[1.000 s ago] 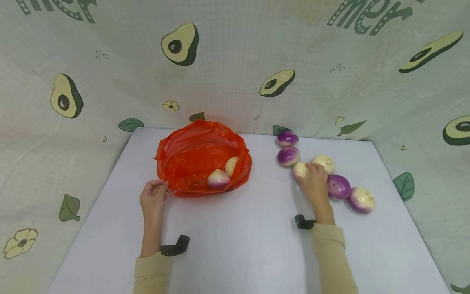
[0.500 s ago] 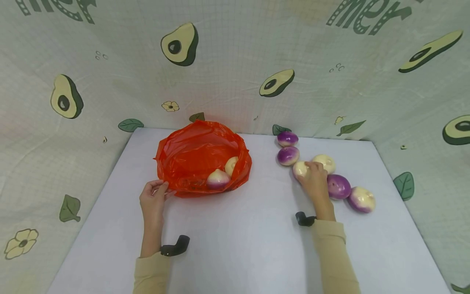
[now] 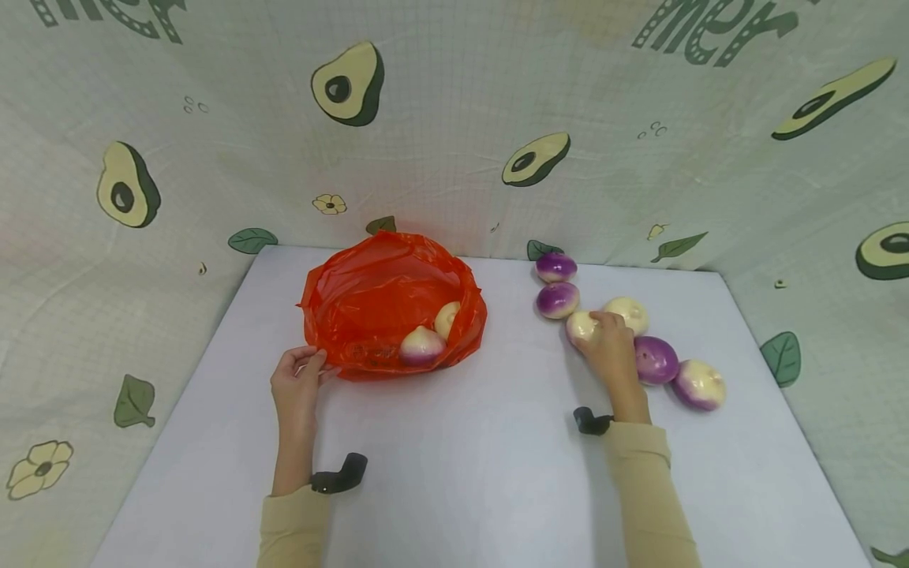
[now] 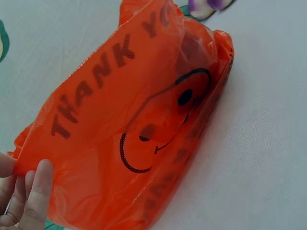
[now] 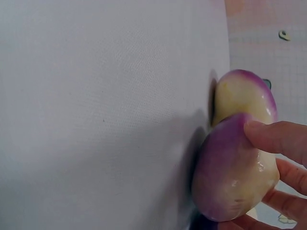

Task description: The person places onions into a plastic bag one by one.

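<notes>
My left hand (image 3: 297, 383) pinches the near left rim of a red plastic bag (image 3: 383, 264), whose mouth gapes upward. Inside the bag lie a white-and-purple turnip (image 3: 422, 346) and a paler turnip (image 3: 447, 320). Printed lettering and a smiling face show on the bag's side (image 4: 96, 167) in the left wrist view. On the right of the table, my right hand (image 3: 612, 353) grips another turnip (image 3: 581, 328). The right wrist view has thumb and fingers around this purple-and-cream turnip (image 5: 232, 172), which appears to rest on the table.
Two purple turnips, one farther back (image 3: 556, 267) and one nearer (image 3: 557, 300), lie behind the gripped one. A cream turnip (image 3: 628, 315), a purple turnip (image 3: 656, 360) and a two-toned turnip (image 3: 699, 385) sit around my right hand. Avocado-print cloth (image 3: 440, 102) backs the white table (image 3: 454, 465).
My right wrist and forearm have shifted very slightly forward, while the right hand stays on the same turnip. The left hand and the bag have not visibly moved.
</notes>
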A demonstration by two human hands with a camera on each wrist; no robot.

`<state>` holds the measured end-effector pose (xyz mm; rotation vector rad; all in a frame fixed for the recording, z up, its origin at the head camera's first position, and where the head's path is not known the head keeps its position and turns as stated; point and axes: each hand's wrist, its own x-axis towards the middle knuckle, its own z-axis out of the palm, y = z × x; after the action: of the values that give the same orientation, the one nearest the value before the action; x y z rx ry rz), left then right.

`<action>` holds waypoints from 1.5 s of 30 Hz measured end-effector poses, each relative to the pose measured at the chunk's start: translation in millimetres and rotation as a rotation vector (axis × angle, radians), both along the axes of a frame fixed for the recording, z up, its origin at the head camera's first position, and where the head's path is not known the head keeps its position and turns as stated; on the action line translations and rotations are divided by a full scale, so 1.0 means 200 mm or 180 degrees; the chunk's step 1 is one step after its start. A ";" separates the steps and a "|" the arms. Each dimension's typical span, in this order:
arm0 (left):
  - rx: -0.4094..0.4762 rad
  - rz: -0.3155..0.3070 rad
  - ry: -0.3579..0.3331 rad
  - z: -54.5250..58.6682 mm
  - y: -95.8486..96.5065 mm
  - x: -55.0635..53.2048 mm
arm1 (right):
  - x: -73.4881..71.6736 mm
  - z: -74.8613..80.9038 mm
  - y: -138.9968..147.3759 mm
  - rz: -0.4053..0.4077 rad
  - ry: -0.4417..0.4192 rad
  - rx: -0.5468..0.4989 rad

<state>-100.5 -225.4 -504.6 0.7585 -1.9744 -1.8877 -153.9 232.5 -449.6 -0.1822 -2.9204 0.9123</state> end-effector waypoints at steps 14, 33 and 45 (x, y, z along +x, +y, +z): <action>0.0150 -0.0074 0.0146 -0.07 -0.05 -0.01 | 0.00 0.03 -0.01 0.0219 -0.0104 0.0122; -0.0014 0.0074 0.0111 -0.16 -0.07 -0.04 | 0.10 0.00 -0.06 0.0286 -0.0228 -0.0153; -0.0041 0.0042 0.0091 -0.15 -0.06 -0.04 | 0.19 -0.01 -0.11 0.0275 -0.0241 -0.0630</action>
<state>-107.6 -237.7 -535.0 0.7350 -1.9578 -1.8661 -116.3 210.4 -451.6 -0.1046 -2.9229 1.2352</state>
